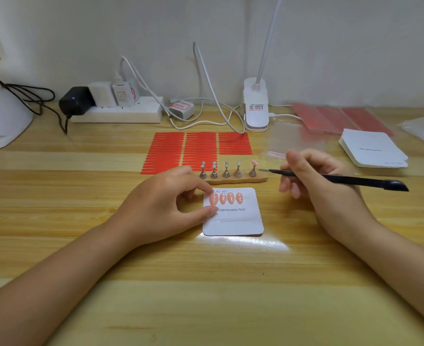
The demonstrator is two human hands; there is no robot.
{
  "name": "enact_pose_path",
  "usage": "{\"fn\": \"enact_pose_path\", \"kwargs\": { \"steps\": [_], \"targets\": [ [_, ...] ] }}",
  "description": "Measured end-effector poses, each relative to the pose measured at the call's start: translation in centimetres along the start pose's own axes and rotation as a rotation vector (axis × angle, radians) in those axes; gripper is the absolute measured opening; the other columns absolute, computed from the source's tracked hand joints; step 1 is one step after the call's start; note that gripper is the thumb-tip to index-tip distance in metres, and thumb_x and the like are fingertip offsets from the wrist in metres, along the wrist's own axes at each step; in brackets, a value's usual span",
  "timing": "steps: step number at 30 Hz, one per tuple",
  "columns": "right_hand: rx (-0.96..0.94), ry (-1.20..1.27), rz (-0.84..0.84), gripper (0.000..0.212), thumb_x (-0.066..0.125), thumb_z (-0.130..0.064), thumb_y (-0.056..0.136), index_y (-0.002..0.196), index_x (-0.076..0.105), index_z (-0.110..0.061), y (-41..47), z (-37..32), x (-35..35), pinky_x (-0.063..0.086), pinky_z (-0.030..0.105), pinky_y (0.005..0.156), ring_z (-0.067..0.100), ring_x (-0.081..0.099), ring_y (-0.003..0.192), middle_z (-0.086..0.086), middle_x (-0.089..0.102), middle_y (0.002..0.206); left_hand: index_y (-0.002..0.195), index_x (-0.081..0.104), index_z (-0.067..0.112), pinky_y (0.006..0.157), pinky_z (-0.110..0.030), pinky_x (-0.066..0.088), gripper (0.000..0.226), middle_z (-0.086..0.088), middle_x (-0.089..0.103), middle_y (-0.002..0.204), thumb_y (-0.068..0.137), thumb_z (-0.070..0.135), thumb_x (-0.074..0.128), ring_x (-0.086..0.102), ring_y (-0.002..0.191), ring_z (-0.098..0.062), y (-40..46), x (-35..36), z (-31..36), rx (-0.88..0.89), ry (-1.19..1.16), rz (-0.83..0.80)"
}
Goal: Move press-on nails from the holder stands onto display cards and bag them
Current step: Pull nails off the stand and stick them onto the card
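A white display card (233, 221) printed "Handmade Nail" lies on the table with several pink nails (230, 198) stuck in a row along its top. My left hand (171, 208) rests at the card's left edge, its thumb and forefinger pinching the leftmost nail. Behind the card stands a wooden base (235, 180) with several metal holder stands; only the rightmost stand (253, 168) carries a pink nail (254, 162). My right hand (315, 178) grips black tweezers (330, 178), whose tip points at that stand, just short of it.
Red adhesive tab sheets (198, 151) lie behind the stands. A stack of white cards (373, 149), clear bags (423, 131) and red sheets (340, 118) sit at the right. A clip lamp (255, 106), power strip (121, 112) with cables and a white nail lamp (1, 116) line the back.
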State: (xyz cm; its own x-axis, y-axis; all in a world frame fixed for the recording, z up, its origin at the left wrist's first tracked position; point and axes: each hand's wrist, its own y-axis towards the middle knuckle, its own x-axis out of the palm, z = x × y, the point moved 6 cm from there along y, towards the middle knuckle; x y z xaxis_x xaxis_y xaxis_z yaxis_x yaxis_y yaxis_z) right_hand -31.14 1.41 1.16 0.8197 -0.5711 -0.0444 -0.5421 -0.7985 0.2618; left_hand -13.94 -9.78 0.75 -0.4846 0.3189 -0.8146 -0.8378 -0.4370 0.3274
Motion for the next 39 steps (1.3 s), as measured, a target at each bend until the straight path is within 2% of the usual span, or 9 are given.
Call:
{"fn": "enact_pose_path", "kwargs": {
  "steps": [3, 7, 11, 14, 16, 19, 25, 31, 39],
  "targets": [
    [0.062, 0.073, 0.007, 0.031, 0.065, -0.055, 0.059, 0.058, 0.067, -0.024, 0.2, 0.4, -0.2, 0.043, 0.013, 0.051, 0.006, 0.049, 0.046, 0.002, 0.065, 0.057, 0.103, 0.065, 0.023, 0.056, -0.020, 0.032, 0.049, 0.019, 0.043, 0.077, 0.072, 0.059, 0.054, 0.045, 0.072, 0.010, 0.0, -0.6, 0.9, 0.058, 0.055, 0.047],
    [0.108, 0.144, 0.015, 0.023, 0.072, -0.049, 0.048, 0.058, 0.070, -0.027, 0.5, 0.9, -0.5, 0.047, 0.011, 0.052, 0.003, 0.057, 0.051, 0.002, 0.070, 0.064, 0.112, 0.061, 0.018, 0.057, -0.013, 0.028, 0.053, 0.020, 0.039, 0.080, 0.076, 0.055, 0.049, 0.042, 0.074, 0.016, 0.3, -1.4, 1.9, 0.096, 0.117, 0.101],
    [0.118, 0.163, 0.037, 0.024, 0.074, -0.040, 0.051, 0.063, 0.065, -0.022, 0.6, 1.2, -0.7, 0.048, 0.014, 0.052, 0.008, 0.061, 0.057, 0.002, 0.071, 0.066, 0.110, 0.061, 0.013, 0.062, -0.012, 0.030, 0.042, 0.013, 0.043, 0.087, 0.080, 0.043, 0.059, 0.035, 0.070, 0.001, 1.6, -1.5, 2.8, 0.137, 0.210, 0.122],
    [0.112, 0.174, 0.067, 0.030, 0.072, -0.037, 0.055, 0.072, 0.054, -0.019, 0.7, 1.3, -0.9, 0.048, 0.015, 0.053, 0.011, 0.060, 0.058, 0.003, 0.071, 0.065, 0.111, 0.061, 0.015, 0.072, -0.031, 0.042, 0.041, 0.008, 0.051, 0.097, 0.080, 0.040, 0.067, 0.046, 0.084, -0.009, 2.8, -1.2, 2.9, 0.091, 0.201, 0.134],
    [0.112, 0.180, 0.090, 0.033, 0.073, -0.037, 0.053, 0.072, 0.053, -0.018, 0.7, 1.3, -1.1, 0.049, 0.015, 0.055, 0.011, 0.062, 0.059, 0.003, 0.071, 0.066, 0.114, 0.059, 0.020, 0.080, -0.031, 0.034, 0.047, 0.006, 0.053, 0.106, 0.076, 0.047, 0.061, 0.049, 0.098, -0.014, 3.6, -0.5, 3.0, 0.039, 0.229, 0.107],
    [0.101, 0.186, 0.107, 0.034, 0.074, -0.036, 0.052, 0.071, 0.054, -0.017, 0.6, 1.2, -1.1, 0.049, 0.014, 0.055, 0.008, 0.062, 0.057, 0.002, 0.071, 0.067, 0.115, 0.055, 0.028, 0.076, -0.024, 0.020, 0.049, 0.012, 0.051, 0.109, 0.075, 0.056, 0.057, 0.043, 0.107, -0.010, 5.0, 0.8, 2.7, -0.046, 0.284, 0.008],
    [0.064, 0.174, 0.125, 0.024, 0.071, -0.028, 0.061, 0.072, 0.053, -0.017, 0.7, 1.0, -1.3, 0.045, 0.012, 0.052, 0.002, 0.060, 0.057, -0.003, 0.071, 0.067, 0.095, 0.063, 0.029, 0.067, -0.026, 0.028, 0.033, 0.015, 0.051, 0.082, 0.076, 0.056, 0.063, 0.052, 0.087, -0.008, 6.5, 2.3, 2.8, -0.146, 0.197, -0.001],
    [0.042, 0.153, 0.077, 0.026, 0.074, -0.022, 0.058, 0.075, 0.055, -0.015, 0.8, 1.1, -0.9, 0.047, 0.012, 0.054, 0.004, 0.064, 0.059, -0.002, 0.072, 0.070, 0.078, 0.059, 0.036, 0.054, -0.015, 0.030, 0.016, 0.016, 0.052, 0.073, 0.077, 0.050, 0.066, 0.052, 0.078, -0.006, 6.9, 2.7, 2.4, -0.190, 0.128, 0.045],
    [-0.012, -0.037, 0.040, 0.022, 0.075, -0.024, 0.064, 0.079, 0.061, -0.017, 0.9, 0.4, -2.0, 0.047, 0.009, 0.058, 0.005, 0.069, 0.065, -0.006, 0.073, 0.071, 0.071, 0.058, 0.038, 0.052, -0.021, 0.035, 0.014, 0.021, 0.052, 0.068, 0.078, 0.042, 0.070, 0.054, 0.066, -0.006, 6.9, 3.0, 1.8, -0.224, 0.011, 0.022]
  ]
}}
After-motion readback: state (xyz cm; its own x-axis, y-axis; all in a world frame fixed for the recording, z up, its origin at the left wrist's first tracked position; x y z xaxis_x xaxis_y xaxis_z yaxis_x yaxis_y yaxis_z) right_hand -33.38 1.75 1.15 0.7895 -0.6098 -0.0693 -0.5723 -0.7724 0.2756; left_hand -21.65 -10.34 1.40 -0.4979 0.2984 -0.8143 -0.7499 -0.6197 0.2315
